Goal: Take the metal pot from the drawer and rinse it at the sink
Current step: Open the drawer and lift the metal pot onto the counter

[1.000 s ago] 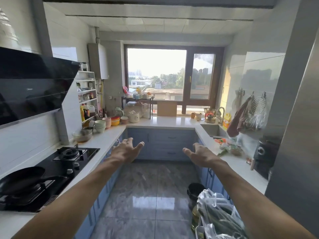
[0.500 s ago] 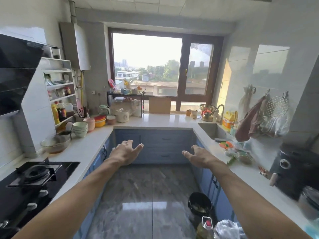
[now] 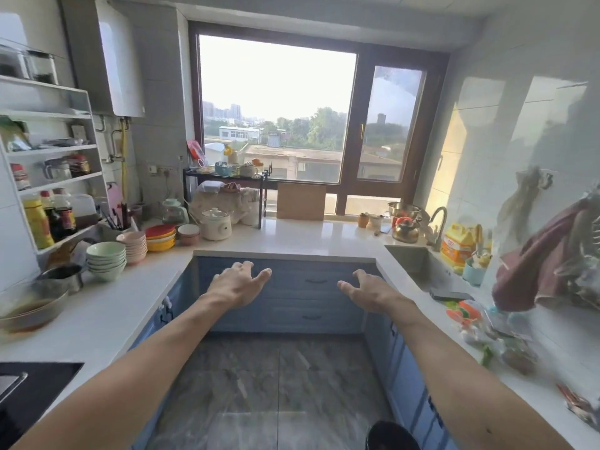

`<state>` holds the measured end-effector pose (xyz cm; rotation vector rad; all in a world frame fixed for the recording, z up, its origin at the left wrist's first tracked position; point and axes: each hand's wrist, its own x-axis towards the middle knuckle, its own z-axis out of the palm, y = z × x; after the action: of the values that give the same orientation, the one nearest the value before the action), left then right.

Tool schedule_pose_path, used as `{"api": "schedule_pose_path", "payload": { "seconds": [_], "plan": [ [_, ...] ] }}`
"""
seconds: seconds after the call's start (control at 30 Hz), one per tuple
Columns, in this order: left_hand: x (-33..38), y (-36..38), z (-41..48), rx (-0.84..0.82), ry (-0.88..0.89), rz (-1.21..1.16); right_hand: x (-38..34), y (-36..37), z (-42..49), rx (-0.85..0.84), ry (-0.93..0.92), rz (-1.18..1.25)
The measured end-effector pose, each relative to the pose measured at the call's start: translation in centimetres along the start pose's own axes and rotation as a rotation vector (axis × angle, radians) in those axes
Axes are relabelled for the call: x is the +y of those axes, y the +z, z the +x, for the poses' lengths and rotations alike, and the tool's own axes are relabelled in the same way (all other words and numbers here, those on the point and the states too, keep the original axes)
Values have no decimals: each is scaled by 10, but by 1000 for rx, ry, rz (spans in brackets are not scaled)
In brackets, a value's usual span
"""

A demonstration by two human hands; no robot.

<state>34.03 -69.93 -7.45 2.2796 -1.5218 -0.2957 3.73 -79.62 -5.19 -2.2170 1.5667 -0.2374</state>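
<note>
My left hand (image 3: 238, 285) and my right hand (image 3: 368, 290) are stretched out in front of me, fingers spread, holding nothing. Beyond them stand the blue drawers (image 3: 316, 280) of the far cabinet, all closed, with dark handles. The sink (image 3: 410, 263) is sunk into the white counter at the right, with a curved tap (image 3: 438, 222) behind it. No pot from a drawer is in sight. A steel pot (image 3: 402, 209) and a brass kettle (image 3: 406, 232) stand on the counter left of the tap.
Stacked bowls (image 3: 105, 259) and plates (image 3: 160, 237) crowd the left counter, with a glass bowl (image 3: 31, 308) and hob (image 3: 29, 389) nearer. Vegetables in bags (image 3: 477, 319) lie on the right counter. A dark bin (image 3: 389, 436) sits on the floor at bottom right.
The view has advanced down the kitchen toward the window; the far drawers and sink are nearer, the hob has slid out at the lower left. Both hands stay outstretched and open.
</note>
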Motion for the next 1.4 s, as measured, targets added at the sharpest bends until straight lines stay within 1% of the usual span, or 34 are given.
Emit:
{"api": "schedule_pose_path", "payload": {
  "seconds": [0.23,0.5,0.63,0.73,0.9,1.07,1.2,1.33,1.4],
  "plan": [
    [21,20,170,-28,24,21,9,-11,169,-26,12,-24],
    [45,74,350,-91,70,-11,39,-5,342,-40,55,-33],
    [58,103,439,-144,108,-29,55,-2,415,-70,120,-49],
    [68,126,495,-180,103,-90,69,3,465,-88,144,-45],
    [76,178,559,-241,73,-134,97,23,542,-189,163,-21],
    [78,244,631,-286,-37,-136,137,55,642,-264,151,8],
    [76,317,692,-212,-183,-227,179,98,737,-284,157,47],
    [69,414,761,-167,-326,-368,228,172,839,-307,156,144],
    [60,469,794,-192,-385,-427,253,219,883,-319,181,195]
  ]
}}
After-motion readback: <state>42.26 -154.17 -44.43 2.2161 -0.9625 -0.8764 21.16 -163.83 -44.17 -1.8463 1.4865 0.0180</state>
